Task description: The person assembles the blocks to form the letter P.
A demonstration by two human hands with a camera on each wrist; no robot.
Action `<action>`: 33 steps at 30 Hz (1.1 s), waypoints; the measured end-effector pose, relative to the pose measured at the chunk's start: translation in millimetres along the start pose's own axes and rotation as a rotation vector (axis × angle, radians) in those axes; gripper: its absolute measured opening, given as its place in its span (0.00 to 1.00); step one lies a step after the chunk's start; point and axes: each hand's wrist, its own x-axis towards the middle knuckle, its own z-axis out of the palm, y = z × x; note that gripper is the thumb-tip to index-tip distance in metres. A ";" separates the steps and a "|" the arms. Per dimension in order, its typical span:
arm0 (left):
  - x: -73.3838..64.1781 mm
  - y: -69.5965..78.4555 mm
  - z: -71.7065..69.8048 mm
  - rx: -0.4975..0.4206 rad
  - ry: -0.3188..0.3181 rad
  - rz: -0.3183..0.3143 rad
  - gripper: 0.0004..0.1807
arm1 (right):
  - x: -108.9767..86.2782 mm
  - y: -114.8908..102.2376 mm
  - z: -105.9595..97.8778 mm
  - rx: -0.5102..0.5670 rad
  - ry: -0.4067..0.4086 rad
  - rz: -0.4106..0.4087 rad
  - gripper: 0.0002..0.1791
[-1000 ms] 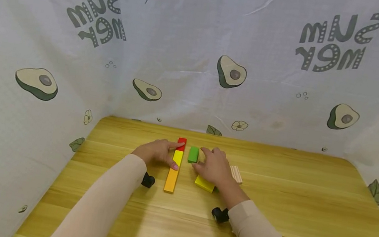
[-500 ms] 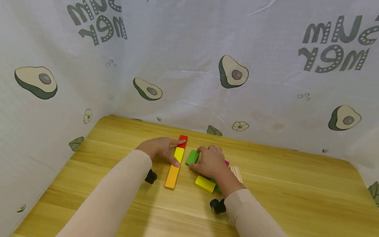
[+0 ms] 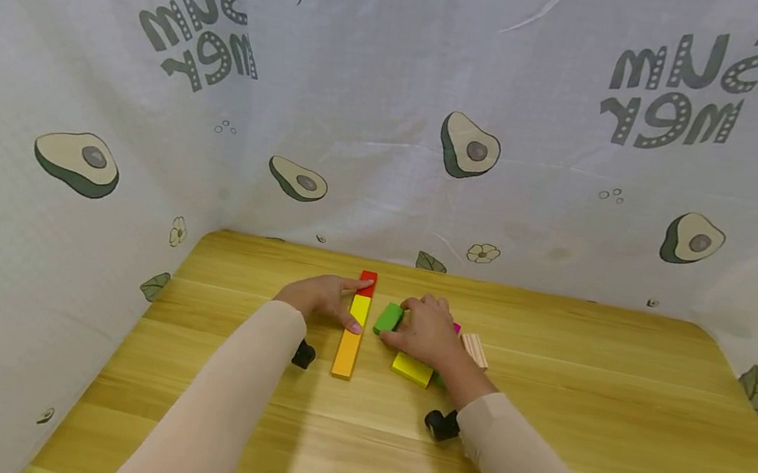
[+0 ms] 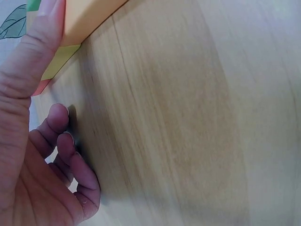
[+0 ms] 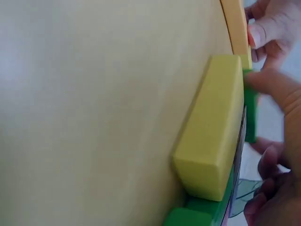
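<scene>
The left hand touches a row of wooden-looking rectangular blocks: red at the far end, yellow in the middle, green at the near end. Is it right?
Not quite: the head view shows an orange wooden-looking rectangular block at the near end, not green. The red block, yellow block and left hand are right.

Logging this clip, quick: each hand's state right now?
Left hand: open, thumb and index finger touching the red-yellow-orange block row.
Right hand: closed, pinching a green rectangular block.
</scene>
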 end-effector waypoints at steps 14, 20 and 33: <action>-1.4 0.2 1.2 0.034 0.002 0.019 0.56 | -85.1 -45.7 26.5 0.152 -0.088 -0.248 0.34; 2.2 -0.9 0.1 0.036 0.000 -0.011 0.56 | -82.8 -51.3 29.4 0.213 -0.169 -0.205 0.35; -2.1 -1.1 -0.1 -0.007 0.000 0.014 0.56 | -76.6 -52.4 36.0 0.284 -0.178 -0.179 0.34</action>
